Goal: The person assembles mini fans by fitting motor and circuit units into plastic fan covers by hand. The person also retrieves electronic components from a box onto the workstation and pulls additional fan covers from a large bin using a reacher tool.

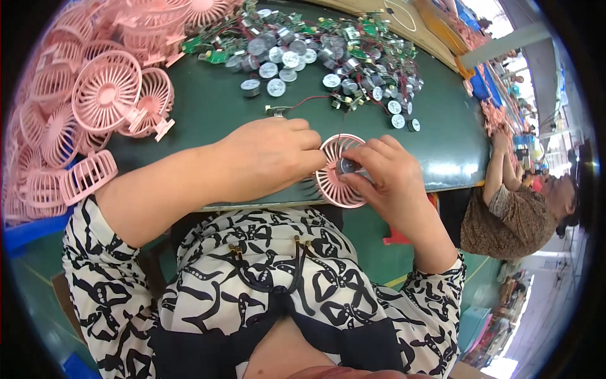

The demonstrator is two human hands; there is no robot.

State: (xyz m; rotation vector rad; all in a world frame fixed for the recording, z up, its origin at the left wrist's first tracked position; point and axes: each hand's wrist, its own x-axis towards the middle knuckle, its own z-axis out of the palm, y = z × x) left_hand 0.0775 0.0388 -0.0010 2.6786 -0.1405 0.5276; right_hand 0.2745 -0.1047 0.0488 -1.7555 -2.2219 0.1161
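Note:
A round pink fan cage (pixel 341 197) with radial slats is at the table's near edge, between my hands. My left hand (pixel 271 158) is closed at the cage's left rim; its fingertips are partly hidden. With thumb and fingers, my right hand (pixel 392 174) pinches a small round grey motor (pixel 345 166) over the middle of the cage. Thin wires rise from near the motor toward a small circuit board (pixel 344 101). Just beyond my left hand lies another small board (pixel 278 110) with a red wire.
Pink fan cages (pixel 107 91) are heaped at the left. A tangled pile of silver motors (pixel 290 60) and green circuit boards (pixel 372 28) covers the far part of the green table (pixel 208 107). To the right, another person (pixel 514 218) sits at the work line.

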